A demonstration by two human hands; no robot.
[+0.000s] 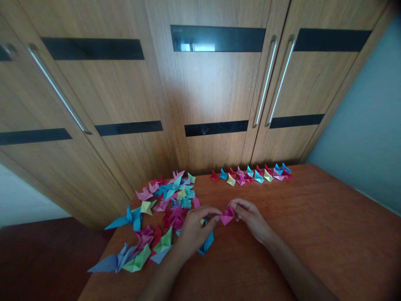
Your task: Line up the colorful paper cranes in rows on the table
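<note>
A small pink folded-paper piece (227, 216) is held above the table between my two hands. My left hand (199, 228) pinches its left corner between thumb and fingers. The thumb and fingers of my right hand (249, 215) grip its upper right side. Left of and partly behind my left hand spreads a pile of origami cranes (177, 215) in pink, red, blue, green and yellow. A blue folded paper (206, 244) shows just beside my left wrist, partly covered by it.
Along the table's back edge stand small origami pieces (249, 175) in two rough rows. The brown wooden table (313, 234) meets a wooden wardrobe (213, 92) with metal handles. A pale wall (363, 129) rises at the right.
</note>
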